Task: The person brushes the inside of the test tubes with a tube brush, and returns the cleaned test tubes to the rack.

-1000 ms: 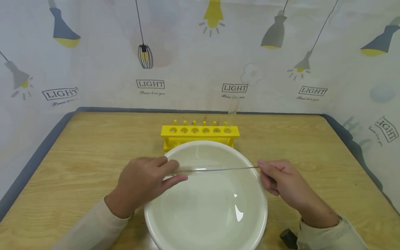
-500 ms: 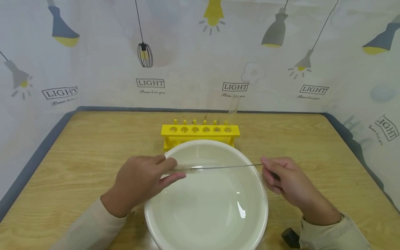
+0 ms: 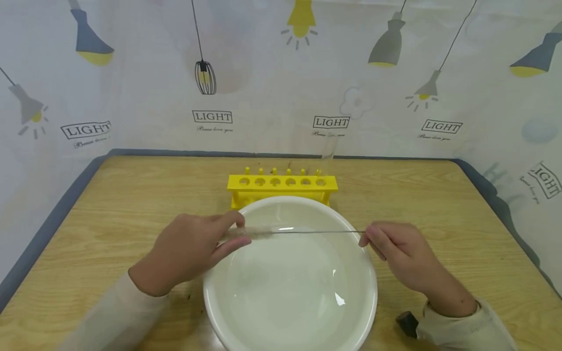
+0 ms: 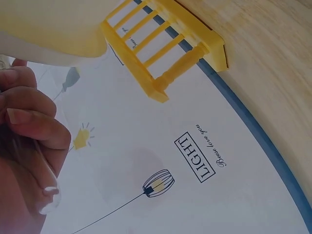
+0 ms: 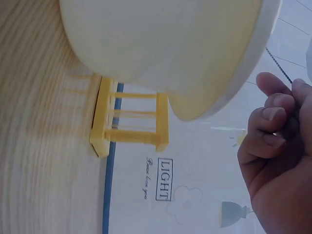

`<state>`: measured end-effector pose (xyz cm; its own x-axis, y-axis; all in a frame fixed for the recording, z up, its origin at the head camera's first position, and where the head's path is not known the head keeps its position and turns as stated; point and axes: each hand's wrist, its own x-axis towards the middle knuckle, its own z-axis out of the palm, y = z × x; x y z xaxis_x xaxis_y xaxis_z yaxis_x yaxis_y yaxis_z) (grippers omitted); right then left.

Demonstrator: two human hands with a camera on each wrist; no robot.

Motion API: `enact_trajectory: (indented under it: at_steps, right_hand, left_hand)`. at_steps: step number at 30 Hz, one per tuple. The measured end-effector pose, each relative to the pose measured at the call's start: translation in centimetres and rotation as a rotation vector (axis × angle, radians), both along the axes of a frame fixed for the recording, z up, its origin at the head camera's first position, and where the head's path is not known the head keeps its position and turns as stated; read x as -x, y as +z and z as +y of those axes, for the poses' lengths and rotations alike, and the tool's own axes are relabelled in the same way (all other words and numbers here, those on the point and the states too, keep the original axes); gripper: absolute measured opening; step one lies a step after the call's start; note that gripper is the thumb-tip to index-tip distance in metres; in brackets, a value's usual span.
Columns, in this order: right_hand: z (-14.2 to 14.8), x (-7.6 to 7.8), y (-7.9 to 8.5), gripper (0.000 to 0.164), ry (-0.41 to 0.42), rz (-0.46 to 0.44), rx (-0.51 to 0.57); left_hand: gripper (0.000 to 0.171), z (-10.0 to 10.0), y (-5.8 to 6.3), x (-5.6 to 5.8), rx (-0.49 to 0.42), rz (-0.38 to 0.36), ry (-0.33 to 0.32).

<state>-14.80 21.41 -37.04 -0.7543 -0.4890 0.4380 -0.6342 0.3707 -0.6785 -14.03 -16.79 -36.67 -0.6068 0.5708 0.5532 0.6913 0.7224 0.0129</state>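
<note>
My left hand [image 3: 189, 248] grips a clear glass test tube, whose rounded end [image 4: 50, 201] pokes out below the curled fingers in the left wrist view. Inside the tube's mouth end sit the pale bristles of a test tube brush [image 3: 259, 234]. From there its thin twisted wire handle [image 3: 318, 232] runs almost level to my right hand [image 3: 404, 253], which pinches it between thumb and fingers. Tube and brush are held above a large white basin [image 3: 285, 292]. In the right wrist view only a short piece of the wire [image 5: 279, 63] shows.
A yellow test tube rack [image 3: 281, 183] stands just behind the basin, partly covered by its rim. One clear tube [image 3: 328, 148] rises at the rack's right end. A small black object [image 3: 407, 323] lies by the right sleeve. A patterned curtain [image 3: 272, 73] encloses the wooden table [image 3: 110, 219].
My left hand has shifted a little left with the tube, and more of the bristles show. The right hand moved slightly outward with the wire, then back inward.
</note>
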Motion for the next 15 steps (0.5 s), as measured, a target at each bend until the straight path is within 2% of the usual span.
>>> enact_trajectory:
  at_steps: [3, 6, 10, 12, 15]
  right_hand:
    - [0.22, 0.17, -0.13, 0.027, -0.002, 0.111, -0.047]
    - [0.46, 0.44, -0.16, 0.021, 0.006, 0.202, -0.094]
    - [0.81, 0.74, 0.02, 0.020, 0.032, 0.263, -0.132]
    - [0.94, 0.77, 0.18, 0.021, 0.021, 0.285, -0.150]
    - [0.96, 0.76, 0.40, 0.025, -0.004, 0.363, -0.177]
  left_hand:
    - [0.050, -0.12, 0.00, 0.13, 0.001, -0.018, -0.021]
    - [0.049, -0.26, 0.02, 0.24, -0.011, 0.005, -0.050]
    - [0.046, -0.40, 0.10, 0.28, -0.037, 0.019, -0.081]
    - [0.044, -0.44, 0.13, 0.21, -0.044, -0.012, -0.092]
    - [0.033, -0.54, 0.29, 0.05, -0.052, -0.129, -0.088]
